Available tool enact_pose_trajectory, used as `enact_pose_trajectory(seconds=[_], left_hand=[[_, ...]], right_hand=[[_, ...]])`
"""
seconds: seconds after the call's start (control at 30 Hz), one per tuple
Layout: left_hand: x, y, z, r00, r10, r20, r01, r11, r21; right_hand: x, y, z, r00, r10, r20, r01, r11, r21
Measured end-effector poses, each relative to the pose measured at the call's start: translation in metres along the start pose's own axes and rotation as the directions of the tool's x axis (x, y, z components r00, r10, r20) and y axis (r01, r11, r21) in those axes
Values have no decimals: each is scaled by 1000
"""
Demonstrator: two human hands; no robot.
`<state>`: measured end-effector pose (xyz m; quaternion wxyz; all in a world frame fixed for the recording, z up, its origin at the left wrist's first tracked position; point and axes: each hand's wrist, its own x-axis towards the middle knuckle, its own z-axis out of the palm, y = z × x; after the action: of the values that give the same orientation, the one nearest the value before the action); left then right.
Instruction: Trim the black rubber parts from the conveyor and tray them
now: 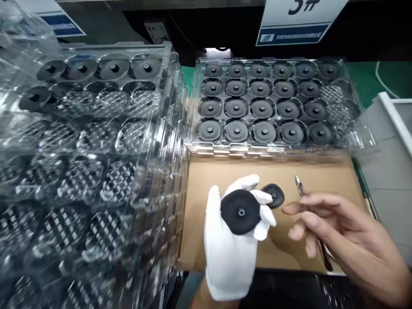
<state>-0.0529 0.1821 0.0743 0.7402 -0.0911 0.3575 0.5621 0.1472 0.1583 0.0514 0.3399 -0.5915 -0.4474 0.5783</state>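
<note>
disc (240,212) gripped in the left hand (236,244) over the cardboard (198,214), second disc (275,196) part-hidden behind that hand, tool (300,187) held in the right hand (337,231), its middle covered, tray (206,149) beyond the cardboard blurred

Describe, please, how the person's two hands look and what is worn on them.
The left hand wears a plain white fingered glove, seemingly fabric, that ends at the wrist. The right hand is bare, without glove. No sleeve shows on either arm.
</note>
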Motion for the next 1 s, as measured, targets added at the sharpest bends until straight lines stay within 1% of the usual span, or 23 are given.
enact_pose_trajectory(seconds=[0.07,0.1,0.17,0.23,0.3,0.37,0.5,0.6,0.73,0.83,0.87,0.9,0.93,0.97,1.0], left_hand=[[17,6,6,1000,-15,3,15,1000,14],[24,8,8,1000,-21,-5,21,999,35],[34,10,11,999,-25,-23,27,996,87],[39,11,14,999,-26,-32,29,992,124],[40,12,17,998,-43,-38,47,990,131],[37,13,21,997,-62,-50,68,989,134],[32,10,23,994,-104,-33,107,989,100],[31,5,21,990,-140,-13,140,987,81],[28,2,21,987,-158,5,158,985,68],[25,1,23,988,-150,22,148,987,68],[24,1,23,989,-149,19,147,986,75],[23,2,22,989,-151,11,149,986,80],[23,2,22,988,-152,-2,151,985,86],[23,2,21,989,-146,-24,147,985,92],[23,3,20,990,-131,-51,135,986,100]], right_hand=[[14,-4,-2,1000,13,-6,-12,997,82],[20,-3,-6,1000,6,12,-8,992,129],[26,5,-16,998,-30,52,18,976,218],[28,17,-26,998,-48,42,36,970,242],[26,25,-31,998,-30,-46,38,981,192],[22,26,-28,991,-25,-128,42,991,125],[20,15,-17,988,-100,-114,109,991,73],[22,10,-16,979,-151,-139,161,985,62],[21,7,-20,972,-183,-144,203,969,138],[17,1,-17,965,-206,-165,236,953,191],[16,-2,-14,963,-193,-188,225,960,168],[17,-3,-12,962,-171,-213,197,974,107],[18,-2,-9,958,-152,-243,159,987,6],[21,1,-7,952,-159,-262,129,983,-127],[24,6,-6,949,-193,-249,121,953,-278]])
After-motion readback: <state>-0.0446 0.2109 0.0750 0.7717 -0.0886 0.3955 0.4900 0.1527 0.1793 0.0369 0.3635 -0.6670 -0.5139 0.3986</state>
